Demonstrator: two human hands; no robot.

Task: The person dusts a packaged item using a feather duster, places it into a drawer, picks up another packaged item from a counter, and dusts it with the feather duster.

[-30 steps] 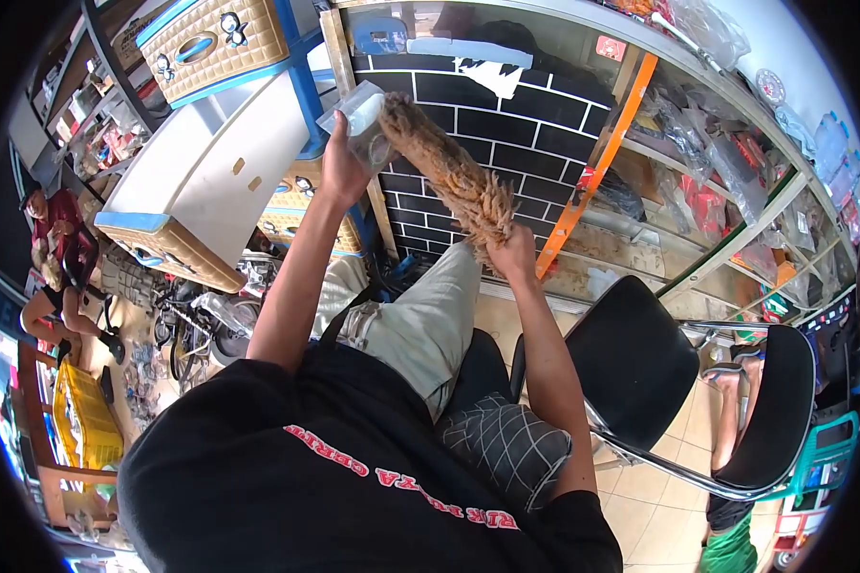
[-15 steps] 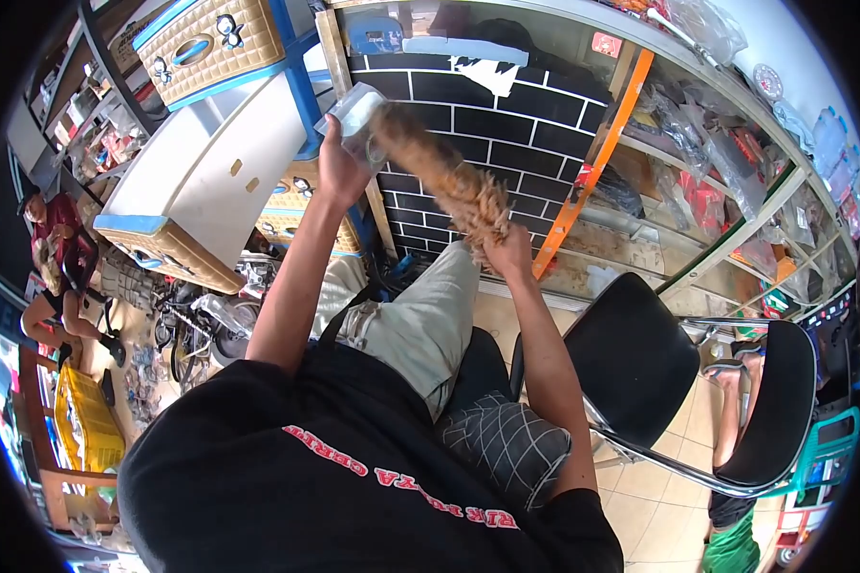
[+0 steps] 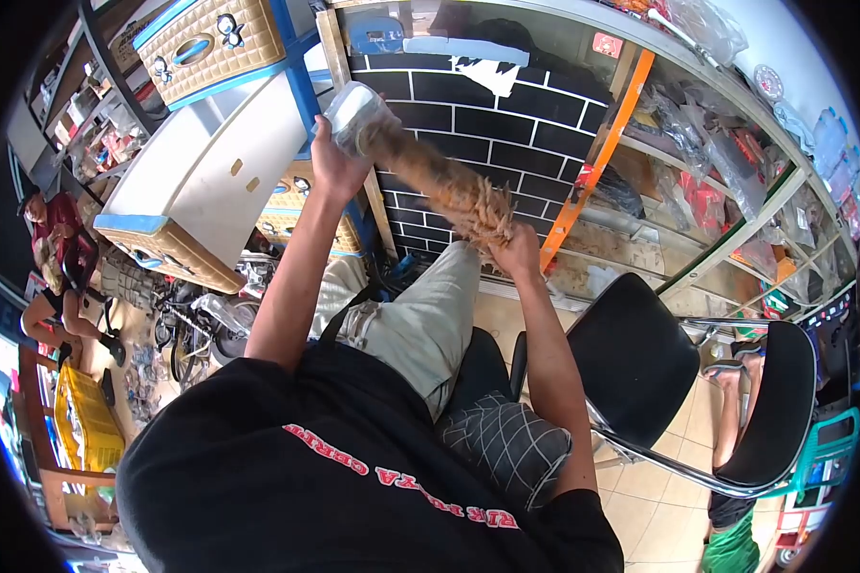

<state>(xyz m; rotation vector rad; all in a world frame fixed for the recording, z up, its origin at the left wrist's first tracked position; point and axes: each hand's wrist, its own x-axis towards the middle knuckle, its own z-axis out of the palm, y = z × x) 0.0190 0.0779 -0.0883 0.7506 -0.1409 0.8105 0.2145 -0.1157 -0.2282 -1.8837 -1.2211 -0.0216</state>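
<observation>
My left hand (image 3: 340, 164) is closed around a pale, partly see-through object (image 3: 351, 107), perhaps a plastic container; its exact kind cannot be made out. A brown feather duster (image 3: 449, 189) stretches between my two hands. Its blurred far end lies against or just in front of the pale object. Gripped at the near end, it sits in my closed right hand (image 3: 516, 252), and its handle is hidden by the fingers and feathers. Both hands are raised in front of the glass case (image 3: 373, 11).
Quilted tan drawer fronts (image 3: 210, 55) and white panels stand at the left. Shelves with bagged parts (image 3: 702, 158) fill the right, behind an orange post (image 3: 597, 162). Black chairs (image 3: 631, 358) are beside me. One person (image 3: 62, 239) sits far left; another person's legs (image 3: 731, 401) show at right.
The pale object has tilted and shifted slightly left and down in my left hand. The feather duster has moved slightly down, with my right hand a little to the right.
</observation>
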